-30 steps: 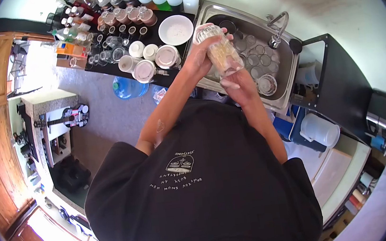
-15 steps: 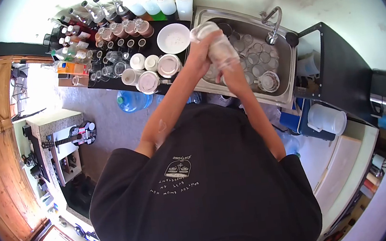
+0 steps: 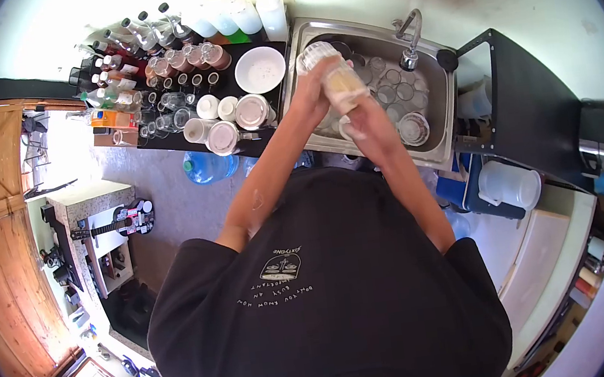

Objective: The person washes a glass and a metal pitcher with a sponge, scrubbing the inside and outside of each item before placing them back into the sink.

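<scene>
My left hand [image 3: 314,89] is wrapped around a clear drinking glass [image 3: 318,54], held tilted over the left side of the sink, its ribbed base pointing up and left. Something yellowish [image 3: 342,84] shows through its wall, too blurred to name. My right hand [image 3: 376,129] is closed at the lower end of the glass, fingers at or inside its mouth; what they grip is hidden. Below, the steel sink [image 3: 448,101] holds several clear glasses [image 3: 404,91] and a white-rimmed cup [image 3: 414,129] near its front right corner.
A curved tap [image 3: 414,27] rises behind the sink. On the black counter left stand a white bowl [image 3: 260,69], stacked white containers [image 3: 222,138], glasses and bottles [image 3: 139,34]. A blue water bottle [image 3: 210,166] lies below the counter. A black panel [image 3: 529,88] stands right.
My right hand has moved a little down and right along the glass. The glass has turned slightly, with its base and the yellowish content showing more clearly. The whole view has shifted slightly.
</scene>
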{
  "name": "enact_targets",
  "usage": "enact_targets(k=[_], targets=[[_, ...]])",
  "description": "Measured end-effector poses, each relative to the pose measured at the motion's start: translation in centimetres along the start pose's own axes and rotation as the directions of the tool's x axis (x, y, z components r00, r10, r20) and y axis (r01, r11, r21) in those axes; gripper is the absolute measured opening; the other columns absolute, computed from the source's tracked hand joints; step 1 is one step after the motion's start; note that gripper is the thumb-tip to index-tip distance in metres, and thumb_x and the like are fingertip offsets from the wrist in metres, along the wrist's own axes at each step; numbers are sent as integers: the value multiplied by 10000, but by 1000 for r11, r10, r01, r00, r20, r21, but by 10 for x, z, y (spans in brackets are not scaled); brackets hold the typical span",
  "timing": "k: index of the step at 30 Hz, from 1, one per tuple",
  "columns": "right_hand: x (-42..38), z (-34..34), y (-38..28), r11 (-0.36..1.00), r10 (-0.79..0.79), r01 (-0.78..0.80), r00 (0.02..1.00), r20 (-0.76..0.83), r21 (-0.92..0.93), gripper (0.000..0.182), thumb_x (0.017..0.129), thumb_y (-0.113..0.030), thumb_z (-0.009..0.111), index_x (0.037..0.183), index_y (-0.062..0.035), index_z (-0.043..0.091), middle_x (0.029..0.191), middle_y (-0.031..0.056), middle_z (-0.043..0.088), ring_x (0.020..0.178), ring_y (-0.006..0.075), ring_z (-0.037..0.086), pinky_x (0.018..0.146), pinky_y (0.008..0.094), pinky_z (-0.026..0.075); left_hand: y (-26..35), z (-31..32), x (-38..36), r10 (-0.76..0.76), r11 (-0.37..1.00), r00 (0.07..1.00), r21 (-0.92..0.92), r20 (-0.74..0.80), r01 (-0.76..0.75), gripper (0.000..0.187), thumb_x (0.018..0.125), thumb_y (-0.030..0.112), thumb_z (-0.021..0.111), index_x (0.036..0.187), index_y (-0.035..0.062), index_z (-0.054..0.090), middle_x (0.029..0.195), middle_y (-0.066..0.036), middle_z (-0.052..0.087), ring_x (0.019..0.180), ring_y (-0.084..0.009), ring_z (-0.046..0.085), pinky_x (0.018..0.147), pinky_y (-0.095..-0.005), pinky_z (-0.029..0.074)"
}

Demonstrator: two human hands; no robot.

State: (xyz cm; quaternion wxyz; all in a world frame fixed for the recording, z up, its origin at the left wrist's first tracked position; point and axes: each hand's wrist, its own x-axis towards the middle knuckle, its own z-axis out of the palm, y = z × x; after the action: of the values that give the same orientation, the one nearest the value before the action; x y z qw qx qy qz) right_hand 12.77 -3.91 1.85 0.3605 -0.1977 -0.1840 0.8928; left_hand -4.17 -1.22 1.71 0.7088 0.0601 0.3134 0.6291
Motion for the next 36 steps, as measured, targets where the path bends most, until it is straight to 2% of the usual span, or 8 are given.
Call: enact_targets(k=[3,11,15,18,22,28,32,36], targets=[[-19,-3,-23,960,81,-87,996,34,267,387,1074,-232,532,1435,-94,537,1319,45,660,1011,133,665,561,280,520,-8,3,15,24,988,999,-155,-27,-27,288,985,190,704,1198,36,586,1054,-146,689,1026,-308,703,923,-483,609],[-83,-1,-109,901,-394,324,889,-234,-287,418,1012,-136,575,1414,-23,555,1388,126,649,1272,294,652,1014,423,602,-35,-6,30,-35,992,986,-122,-161,15,410,1010,446,694,1183,91,586,1011,-149,695,928,-312,722,861,-483,627],[-60,-15,-100,234,-524,330,835,167,-915,295,925,-52,704,1217,-40,667,1335,132,693,1207,318,688,1033,423,551,-74,30,18,-161,986,984,21,-80,163,545,1076,591,495,1174,74,638,1049,-120,713,965,-269,737,883,-450,628],[-56,-20,-96,-32,-505,296,820,271,-955,252,869,-94,790,1083,-40,671,1316,133,711,1190,290,694,998,398,539,-108,29,20,-100,972,994,210,-38,106,566,1087,612,454,1207,96,652,1094,-94,720,980,-218,732,870,-397,625],[-47,-50,-131,170,-498,303,847,183,-938,173,854,-112,819,898,-41,668,1241,104,742,1131,290,691,1021,392,500,-125,59,8,-66,939,992,331,-106,98,523,1098,583,464,1201,104,649,1096,-69,710,961,-186,723,823,-359,616],[-87,-50,-142,-259,-347,401,811,472,-879,172,843,-130,834,904,-54,692,1182,94,753,1093,263,694,970,400,510,-158,50,18,152,847,977,529,-150,-50,529,1075,568,544,1276,89,638,1096,-43,686,932,-120,681,791,-307,569],[-65,-78,-150,94,-565,351,789,241,-931,187,841,-134,801,1027,-142,784,1136,61,751,1034,290,699,953,451,535,-167,79,2,18,907,980,415,-198,67,485,1090,549,520,1198,102,674,1050,-41,708,891,-125,703,771,-307,589],[-97,-65,-151,-300,-330,509,738,589,-807,205,860,-130,794,1065,-142,796,1153,92,742,1061,316,710,954,422,547,-169,61,6,-3,928,989,367,-146,57,500,1092,551,507,1176,88,673,1029,-63,734,886,-155,733,772,-318,614]])
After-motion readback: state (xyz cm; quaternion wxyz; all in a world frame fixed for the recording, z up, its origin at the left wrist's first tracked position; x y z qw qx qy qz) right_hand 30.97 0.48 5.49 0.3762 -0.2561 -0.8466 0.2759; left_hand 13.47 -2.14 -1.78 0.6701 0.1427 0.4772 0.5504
